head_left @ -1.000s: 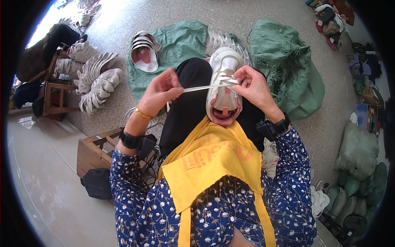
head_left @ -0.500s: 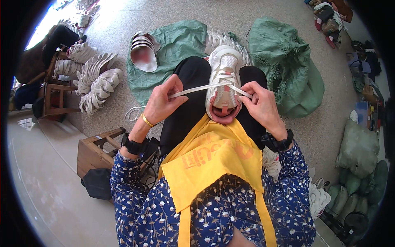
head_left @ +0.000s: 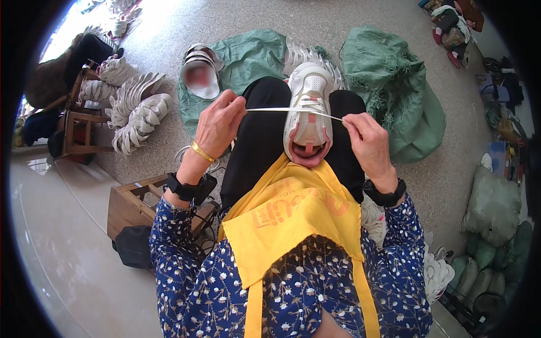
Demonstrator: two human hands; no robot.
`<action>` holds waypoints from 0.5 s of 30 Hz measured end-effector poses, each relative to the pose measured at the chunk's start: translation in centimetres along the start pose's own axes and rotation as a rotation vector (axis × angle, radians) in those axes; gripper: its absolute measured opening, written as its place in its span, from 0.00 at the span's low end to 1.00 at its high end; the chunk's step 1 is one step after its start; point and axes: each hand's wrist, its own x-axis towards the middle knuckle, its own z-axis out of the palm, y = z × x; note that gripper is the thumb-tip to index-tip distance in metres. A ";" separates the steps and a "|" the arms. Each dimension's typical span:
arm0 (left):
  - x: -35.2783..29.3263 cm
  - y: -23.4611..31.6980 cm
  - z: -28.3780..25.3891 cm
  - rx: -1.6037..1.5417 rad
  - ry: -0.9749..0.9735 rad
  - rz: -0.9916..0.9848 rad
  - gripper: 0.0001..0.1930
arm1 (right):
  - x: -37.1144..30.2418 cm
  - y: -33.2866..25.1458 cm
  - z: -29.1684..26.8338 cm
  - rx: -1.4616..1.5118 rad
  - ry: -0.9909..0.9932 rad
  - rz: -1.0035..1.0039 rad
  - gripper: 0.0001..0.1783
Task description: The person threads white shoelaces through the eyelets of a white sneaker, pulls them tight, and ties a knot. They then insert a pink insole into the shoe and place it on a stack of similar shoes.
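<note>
A white sneaker (head_left: 309,132) with pink trim sits between my knees, its toe pointing away from me and its heel opening toward the yellow apron (head_left: 293,208). My left hand (head_left: 218,125), to the left of the sneaker, pinches one end of the white shoelace (head_left: 267,109). On the other side my right hand (head_left: 369,141) pinches the opposite end between thumb and fingers. The lace stretches taut, nearly straight, across the upper part of the sneaker. Both hands are raised above my thighs, apart from the shoe.
Nested shoe uppers (head_left: 201,73) lie on a green sheet (head_left: 245,48) ahead, with a green sack (head_left: 389,84) to the right. More white uppers (head_left: 141,121) hang over a wooden stool at left. A wooden stool (head_left: 127,205) stands by my left elbow.
Both hands have moved outward and apart, my left one slightly up. The lace, looser and angled before, is now pulled tight and almost level over the sneaker.
</note>
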 end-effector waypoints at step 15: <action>-7.5 -10.3 -5.4 0.198 0.026 -0.325 0.05 | -8.4 9.0 -7.2 -0.168 0.033 0.353 0.08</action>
